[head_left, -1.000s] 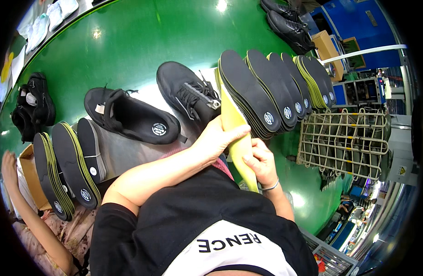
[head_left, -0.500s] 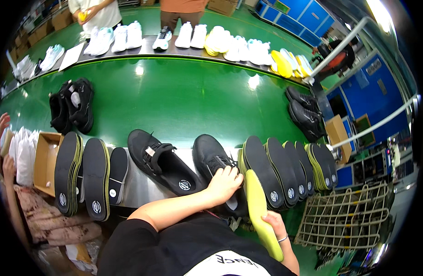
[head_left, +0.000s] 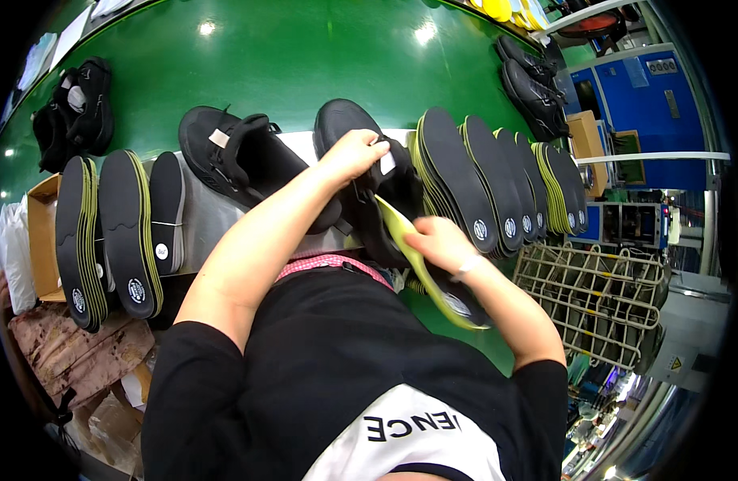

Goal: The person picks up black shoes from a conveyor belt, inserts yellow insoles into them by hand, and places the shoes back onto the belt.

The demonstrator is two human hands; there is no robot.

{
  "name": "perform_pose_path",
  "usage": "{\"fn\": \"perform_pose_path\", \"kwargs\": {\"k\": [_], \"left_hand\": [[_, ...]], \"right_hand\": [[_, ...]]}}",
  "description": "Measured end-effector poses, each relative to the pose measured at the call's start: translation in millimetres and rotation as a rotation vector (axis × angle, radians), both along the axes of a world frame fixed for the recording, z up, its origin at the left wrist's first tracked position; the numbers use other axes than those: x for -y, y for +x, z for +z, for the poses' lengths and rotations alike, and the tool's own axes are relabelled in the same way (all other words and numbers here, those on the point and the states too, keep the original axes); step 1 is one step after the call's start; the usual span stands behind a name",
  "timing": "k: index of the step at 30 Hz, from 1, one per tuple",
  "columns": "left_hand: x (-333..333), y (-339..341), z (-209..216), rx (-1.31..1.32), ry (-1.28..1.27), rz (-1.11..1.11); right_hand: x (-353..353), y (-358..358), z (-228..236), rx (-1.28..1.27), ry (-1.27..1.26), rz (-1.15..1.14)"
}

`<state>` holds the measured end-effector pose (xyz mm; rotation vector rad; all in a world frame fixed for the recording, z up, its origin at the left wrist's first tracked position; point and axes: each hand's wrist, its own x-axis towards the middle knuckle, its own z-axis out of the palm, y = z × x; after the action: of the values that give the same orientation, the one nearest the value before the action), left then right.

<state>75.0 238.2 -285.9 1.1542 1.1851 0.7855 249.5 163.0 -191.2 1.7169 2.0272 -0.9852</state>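
Observation:
My left hand [head_left: 354,157] is closed on the tongue of a black lace-up shoe [head_left: 337,120], which lies toe away from me at the bench edge. In my right hand [head_left: 445,243] is a yellow-green insole [head_left: 439,286] with a black top face, pinched along its side. Its front end is at the shoe's opening; whether the tip is inside I cannot tell. Left of it rests a second black shoe [head_left: 199,149], its opening toward me and partly hidden by my left forearm.
Stacks of black insoles with yellow-green undersides stand close on the right [head_left: 457,180] and left [head_left: 122,232]. A cardboard box [head_left: 44,240] is at far left. More black shoes sit on the green surface at left [head_left: 88,104] and right [head_left: 533,92]. A wire rack [head_left: 589,297] stands lower right.
My right hand has brought the insole up and forward to the shoe's opening, tilting its black face into view. My left hand has shifted onto the shoe's tongue. The view has tipped downward.

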Motion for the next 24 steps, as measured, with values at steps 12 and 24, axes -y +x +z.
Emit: {"fn": "perform_pose_path", "kwargs": {"k": [12,24], "left_hand": [[4,5,-16,0.261,-0.068,0.055],[4,6,-16,0.322,-0.084,0.013]], "right_hand": [[34,-7,2,0.275,0.369,0.3],[34,19,26,0.165,0.388,0.213]]}}
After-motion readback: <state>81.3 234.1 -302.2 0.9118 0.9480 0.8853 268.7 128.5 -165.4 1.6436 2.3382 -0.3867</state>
